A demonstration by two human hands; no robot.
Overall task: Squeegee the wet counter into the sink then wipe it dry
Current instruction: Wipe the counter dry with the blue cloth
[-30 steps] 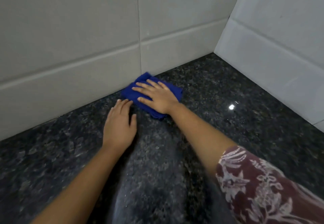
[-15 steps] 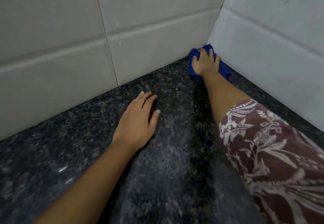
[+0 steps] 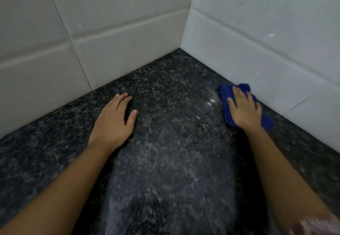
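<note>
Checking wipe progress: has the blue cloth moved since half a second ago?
Yes. The blue cloth left the wall corner and slid toward the camera along the right wall.

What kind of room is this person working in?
Probably a kitchen or bathroom corner: a speckled dark stone counter, pale tiled walls meeting at the corner, and a blue cloth being wiped along it.

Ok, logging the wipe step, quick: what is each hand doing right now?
Left hand: open, flat on the counter, holding nothing.
Right hand: open, pressing the blue cloth flat by the wall.
</note>
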